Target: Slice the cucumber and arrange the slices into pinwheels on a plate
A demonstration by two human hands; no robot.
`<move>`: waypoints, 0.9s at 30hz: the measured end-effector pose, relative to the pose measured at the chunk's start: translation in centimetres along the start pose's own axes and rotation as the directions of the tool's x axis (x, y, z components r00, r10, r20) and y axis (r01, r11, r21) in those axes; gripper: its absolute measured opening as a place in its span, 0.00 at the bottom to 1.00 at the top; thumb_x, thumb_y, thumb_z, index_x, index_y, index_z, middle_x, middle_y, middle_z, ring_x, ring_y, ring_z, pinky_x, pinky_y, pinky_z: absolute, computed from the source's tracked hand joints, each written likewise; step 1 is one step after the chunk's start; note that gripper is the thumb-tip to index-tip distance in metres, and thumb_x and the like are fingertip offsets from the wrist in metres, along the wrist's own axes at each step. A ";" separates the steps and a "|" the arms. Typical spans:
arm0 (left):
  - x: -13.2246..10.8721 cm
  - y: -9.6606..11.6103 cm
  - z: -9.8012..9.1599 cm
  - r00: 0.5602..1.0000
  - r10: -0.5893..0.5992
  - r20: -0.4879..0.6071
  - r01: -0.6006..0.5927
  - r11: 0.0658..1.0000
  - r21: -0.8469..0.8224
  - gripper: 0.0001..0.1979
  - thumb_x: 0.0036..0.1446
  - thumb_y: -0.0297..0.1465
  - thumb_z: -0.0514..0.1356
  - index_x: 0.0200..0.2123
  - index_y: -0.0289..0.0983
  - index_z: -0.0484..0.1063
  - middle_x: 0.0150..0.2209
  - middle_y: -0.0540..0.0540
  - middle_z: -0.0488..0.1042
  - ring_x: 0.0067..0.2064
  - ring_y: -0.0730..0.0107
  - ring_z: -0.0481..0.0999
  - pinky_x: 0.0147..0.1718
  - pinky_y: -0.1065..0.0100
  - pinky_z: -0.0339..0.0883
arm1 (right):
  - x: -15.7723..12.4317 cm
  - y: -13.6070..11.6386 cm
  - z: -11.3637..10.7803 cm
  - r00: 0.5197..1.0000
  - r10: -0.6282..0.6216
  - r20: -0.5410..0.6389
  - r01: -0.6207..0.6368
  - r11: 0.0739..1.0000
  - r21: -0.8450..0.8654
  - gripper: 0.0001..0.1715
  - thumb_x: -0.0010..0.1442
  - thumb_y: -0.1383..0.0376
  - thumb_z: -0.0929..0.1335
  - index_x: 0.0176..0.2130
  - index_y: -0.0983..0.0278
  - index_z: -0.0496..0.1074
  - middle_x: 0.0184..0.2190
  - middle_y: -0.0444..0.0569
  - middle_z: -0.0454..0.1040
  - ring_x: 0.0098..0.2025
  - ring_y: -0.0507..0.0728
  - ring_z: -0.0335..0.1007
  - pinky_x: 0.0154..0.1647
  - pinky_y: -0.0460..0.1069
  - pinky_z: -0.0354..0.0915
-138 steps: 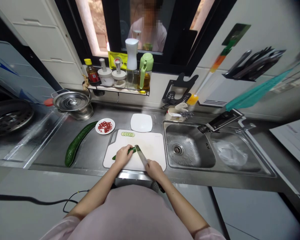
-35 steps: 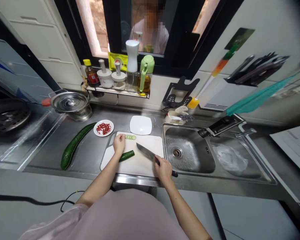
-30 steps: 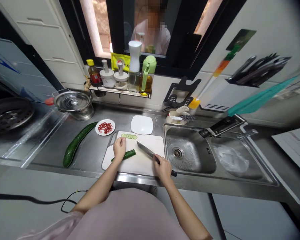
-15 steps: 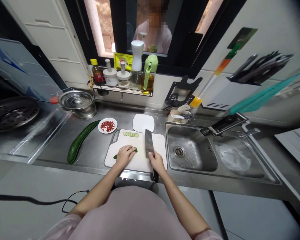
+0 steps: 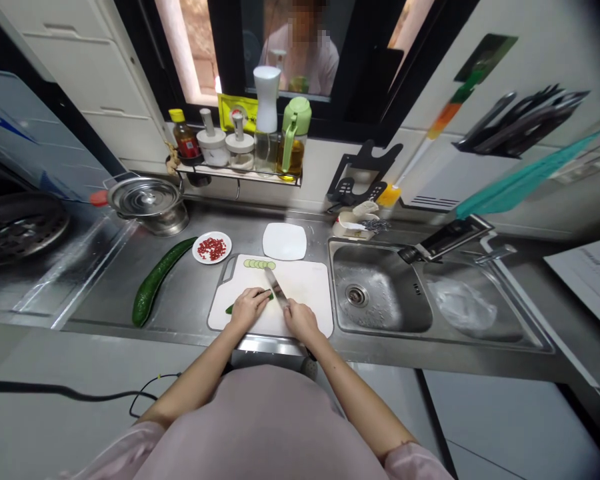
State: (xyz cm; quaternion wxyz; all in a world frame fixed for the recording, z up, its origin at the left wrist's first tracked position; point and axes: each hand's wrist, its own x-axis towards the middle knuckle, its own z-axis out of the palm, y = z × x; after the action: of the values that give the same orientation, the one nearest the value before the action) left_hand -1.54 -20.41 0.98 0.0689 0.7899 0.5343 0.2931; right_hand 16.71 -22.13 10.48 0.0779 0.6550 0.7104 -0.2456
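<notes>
My left hand [image 5: 249, 307] is closed over a short piece of cucumber [image 5: 229, 309] on the white cutting board [image 5: 300, 270]. Both ends of the green piece show past the fingers. My right hand [image 5: 300, 320] grips the handle of a kitchen knife [image 5: 276, 287]. The blade stands on edge beside the right end of the piece; whether it touches cannot be made out. A row of thin cucumber slices [image 5: 259, 264] lies near the board's far edge, close to the knife tip. The palm hides most of the piece.
Left of the board lie a whole cucumber [image 5: 161, 280] and a small plate [image 5: 221, 257] with chopped red bits. A white square plate [image 5: 284, 241] sits behind the board. On the right is a sink [image 5: 380, 293]; a steel pot [image 5: 167, 217] stands at the back left.
My right hand has moved left with the knife, bringing it from the board's right side to the cucumber piece, and the blade has turned edge-down. My left hand stays on the piece.
</notes>
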 end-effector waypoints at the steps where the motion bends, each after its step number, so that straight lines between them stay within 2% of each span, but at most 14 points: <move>1: 0.0 0.0 0.0 1.000 0.001 0.002 -0.001 1.000 0.004 0.12 0.62 0.34 0.57 0.46 0.44 0.77 0.42 0.45 0.76 0.43 0.66 0.73 0.44 0.64 0.69 | 0.0 -0.1 0.0 1.000 -0.007 0.004 0.007 1.000 -0.001 0.17 0.67 0.63 0.56 0.49 0.65 0.68 0.42 0.57 0.77 0.45 0.59 0.73 0.40 0.48 0.59; 19: -0.2 0.1 0.1 1.000 0.011 0.018 -0.011 1.000 -0.024 0.13 0.63 0.34 0.56 0.46 0.43 0.77 0.42 0.44 0.76 0.45 0.65 0.72 0.45 0.63 0.70 | -0.6 -0.8 0.0 0.999 0.004 0.044 -0.004 1.000 0.007 0.18 0.66 0.64 0.57 0.49 0.68 0.68 0.42 0.58 0.76 0.46 0.60 0.73 0.40 0.49 0.60; 27: -0.1 0.2 -0.1 1.000 0.012 0.028 -0.011 0.999 -0.030 0.13 0.63 0.34 0.55 0.45 0.43 0.77 0.42 0.45 0.76 0.45 0.65 0.72 0.44 0.63 0.69 | -1.3 -0.4 0.0 0.996 -0.013 0.091 0.012 1.000 0.009 0.18 0.65 0.67 0.57 0.49 0.69 0.68 0.42 0.60 0.76 0.45 0.60 0.73 0.40 0.49 0.61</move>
State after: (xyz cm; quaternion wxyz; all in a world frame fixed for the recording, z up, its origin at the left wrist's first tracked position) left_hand -1.43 -20.59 1.17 0.0864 0.7957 0.5245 0.2903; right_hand 16.53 -23.24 11.15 0.1058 0.6389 0.7092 -0.2787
